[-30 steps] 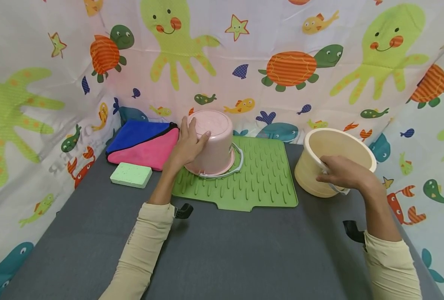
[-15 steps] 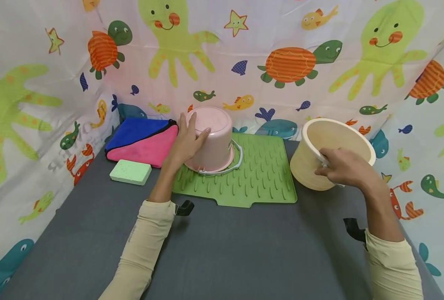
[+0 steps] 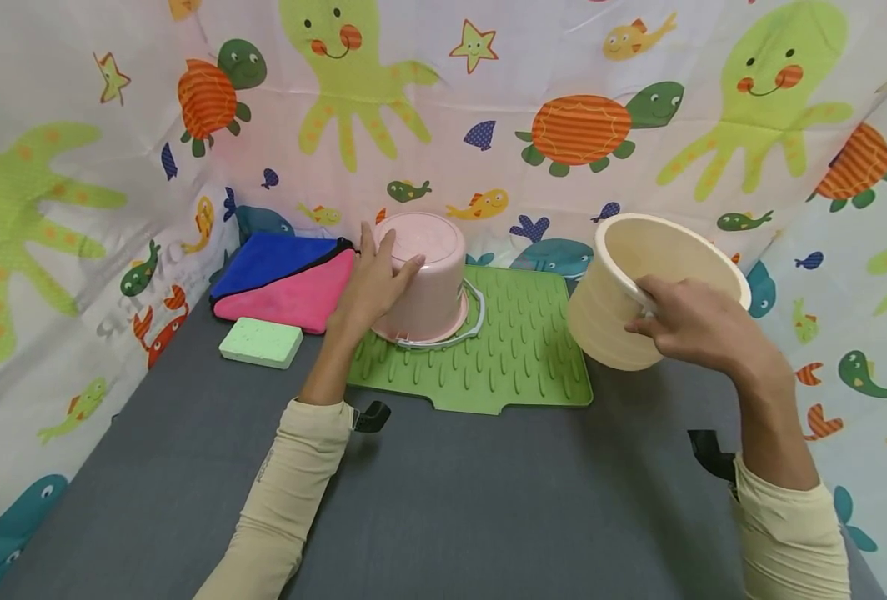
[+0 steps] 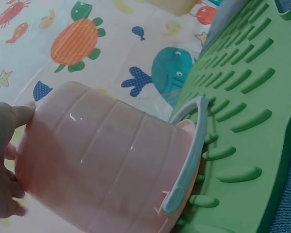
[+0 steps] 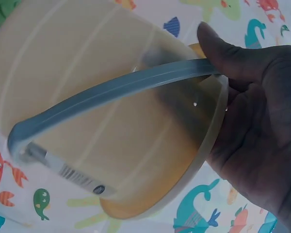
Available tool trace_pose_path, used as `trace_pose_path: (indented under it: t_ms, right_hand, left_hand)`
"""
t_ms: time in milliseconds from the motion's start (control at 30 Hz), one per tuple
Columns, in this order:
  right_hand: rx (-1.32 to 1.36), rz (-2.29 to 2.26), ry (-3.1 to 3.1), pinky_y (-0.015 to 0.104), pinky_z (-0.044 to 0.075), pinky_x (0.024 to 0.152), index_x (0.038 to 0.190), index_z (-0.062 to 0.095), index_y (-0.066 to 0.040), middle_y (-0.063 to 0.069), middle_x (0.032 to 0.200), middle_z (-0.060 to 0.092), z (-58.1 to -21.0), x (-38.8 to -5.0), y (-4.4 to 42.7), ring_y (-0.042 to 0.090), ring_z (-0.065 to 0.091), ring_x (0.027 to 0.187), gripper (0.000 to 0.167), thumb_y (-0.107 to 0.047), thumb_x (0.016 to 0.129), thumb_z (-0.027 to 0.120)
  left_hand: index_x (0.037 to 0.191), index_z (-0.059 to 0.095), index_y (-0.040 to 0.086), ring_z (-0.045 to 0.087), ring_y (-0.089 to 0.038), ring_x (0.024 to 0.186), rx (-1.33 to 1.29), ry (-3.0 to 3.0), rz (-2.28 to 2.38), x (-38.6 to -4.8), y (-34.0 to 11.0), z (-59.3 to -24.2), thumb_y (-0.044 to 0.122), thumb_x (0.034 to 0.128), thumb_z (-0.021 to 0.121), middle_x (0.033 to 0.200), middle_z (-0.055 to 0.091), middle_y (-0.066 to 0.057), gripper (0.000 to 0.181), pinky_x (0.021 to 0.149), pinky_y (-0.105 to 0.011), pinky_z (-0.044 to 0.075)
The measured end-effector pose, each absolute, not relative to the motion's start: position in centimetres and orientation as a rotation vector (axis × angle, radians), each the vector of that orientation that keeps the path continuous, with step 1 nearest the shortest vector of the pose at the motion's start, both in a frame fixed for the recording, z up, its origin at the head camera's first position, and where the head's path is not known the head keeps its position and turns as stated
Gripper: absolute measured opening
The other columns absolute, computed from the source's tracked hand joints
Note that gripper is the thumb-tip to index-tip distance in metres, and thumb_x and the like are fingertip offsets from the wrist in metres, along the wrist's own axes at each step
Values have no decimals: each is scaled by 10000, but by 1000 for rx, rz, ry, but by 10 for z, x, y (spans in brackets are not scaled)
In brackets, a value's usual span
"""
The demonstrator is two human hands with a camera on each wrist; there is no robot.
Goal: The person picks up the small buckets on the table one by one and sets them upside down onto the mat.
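A pink bucket [image 3: 432, 287] stands upside down on the green ridged mat [image 3: 533, 350], its pale handle lying round the rim. My left hand [image 3: 372, 287] rests against its upturned base with fingers spread; the left wrist view shows the fingers [image 4: 7, 189] at the edge of that base. On the right, a cream bucket [image 3: 601, 321] is held off the table, its mouth tilted up and to the right. My right hand [image 3: 694, 325] grips its rim, thumb outside and fingers inside. In the right wrist view the grey handle [image 5: 111, 92] hangs across the bucket's side, above a barcode label.
Left of the pink bucket lie blue and pink cloths [image 3: 286, 300] with black edging. A light green sponge [image 3: 261, 342] sits in front of them. The dark grey table [image 3: 473, 492] meets a patterned curtain [image 3: 428, 108] at the back and sides.
My right hand has raised the cream bucket and shifted it left towards the mat, tilting it more. The left hand and the pink bucket have stayed in place.
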State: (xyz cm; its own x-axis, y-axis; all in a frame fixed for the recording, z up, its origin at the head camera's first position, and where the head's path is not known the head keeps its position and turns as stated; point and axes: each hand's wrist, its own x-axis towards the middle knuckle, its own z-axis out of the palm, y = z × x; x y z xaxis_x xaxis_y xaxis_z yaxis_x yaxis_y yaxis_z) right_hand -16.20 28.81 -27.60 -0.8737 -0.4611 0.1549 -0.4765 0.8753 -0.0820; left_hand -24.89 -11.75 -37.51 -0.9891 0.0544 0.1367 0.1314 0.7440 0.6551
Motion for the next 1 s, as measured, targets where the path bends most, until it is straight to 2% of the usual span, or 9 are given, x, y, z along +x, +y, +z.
trace_pose_path:
  t_ms: [100,167,233,333,467,567,767,833,1000]
  right_hand:
    - [736,208,-2823,321,365,605,996,652,-55,43,733,604,-274,-157,285,180,538,655,265,-157,852,850]
    - [740,245,-2758,319,362,609,998,662,-64,52,743,600,-273,-155,282,193,541,676,278,-151,837,871]
    - [761,307,-2680,304,366,606,1024,675,-48,77,767,616,-271,-152,280,214,547,698,305,-122,818,887]
    - [810,470,-2567,195,413,640,1136,699,-7,146,912,707,-270,-150,277,235,585,792,411,-32,779,902]
    - [875,680,-2444,80,402,712,1256,697,15,166,1059,742,-269,-148,272,92,580,866,564,84,732,892]
    - [904,773,-2365,137,381,673,1281,692,27,71,998,703,-269,-148,268,-10,511,798,582,122,734,870]
    - [939,1089,-2238,82,495,683,1355,641,71,-187,1171,688,-271,-147,256,-15,631,828,589,165,796,801]
    - [936,1191,-2200,86,528,689,1374,615,92,-175,1220,699,-274,-146,253,3,667,851,570,148,832,780]
    - [914,1297,-2142,90,543,692,1367,575,149,-127,1188,713,-280,-142,248,18,680,844,525,99,880,761]
  left_hand:
    - [1680,203,91,-55,-390,1647,-175,-2799,-943,-247,-110,-375,577,1073,452,1773,-63,-134,816,1314,-641,-18]
    - [1660,267,67,-75,-334,1656,-220,-2718,-884,-245,-101,-376,506,1076,506,1777,30,-120,768,1300,-645,-97]
    - [1632,344,67,-49,-340,1658,-281,-2609,-850,-245,-91,-378,444,1051,595,1770,126,-127,737,1289,-671,-92]
    - [1614,393,87,28,-362,1657,-404,-2474,-833,-245,-76,-381,412,959,745,1754,214,-130,812,1287,-688,-60]
    - [1653,304,100,135,-372,1646,-612,-2433,-837,-243,-60,-381,368,856,852,1742,265,-115,1004,1306,-666,-8]
    - [1682,179,96,167,-323,1647,-753,-2424,-960,-243,-50,-379,338,807,892,1748,248,-119,1154,1326,-623,46]
    - [1696,-17,174,221,-194,1634,-904,-2303,-1317,-242,-42,-378,299,661,975,1744,254,-70,1439,1329,-482,227]
    - [1693,-48,169,219,-187,1633,-970,-2246,-1388,-241,-41,-377,262,645,981,1753,226,-56,1472,1318,-454,266]
    - [1682,-119,147,259,-219,1625,-1100,-2129,-1544,-240,-40,-373,121,623,983,1785,92,-17,1529,1297,-416,316]
